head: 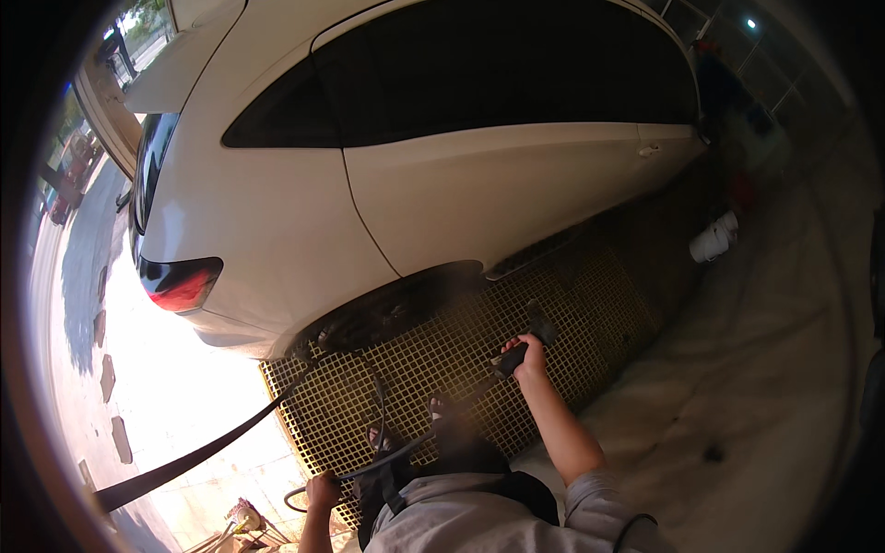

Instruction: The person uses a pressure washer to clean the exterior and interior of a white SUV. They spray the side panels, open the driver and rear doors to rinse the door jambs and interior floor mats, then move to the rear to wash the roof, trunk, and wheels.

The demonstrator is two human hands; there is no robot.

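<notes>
My right hand (529, 354) is closed around the grip of a dark spray gun (511, 361), held over the yellow floor grating. A dark hose (408, 449) runs from the gun's lower end across my legs to my left hand (323, 491), whose fingers are wrapped around it. Beyond both hands stands a light-coloured car (449, 186), side on, with its red tail light (181, 283) at the left. The rear wheel (387, 319) sits in shadow under the arch. Neither hand touches the car. The gun's front end looks blurred.
Yellow grating (332, 415) lies under my feet and beside the car. A thick dark strap or hose (207, 446) crosses at the left. White buckets (714, 238) stand at the right. A mop-like tool (245, 517) with sticks lies at the lower left.
</notes>
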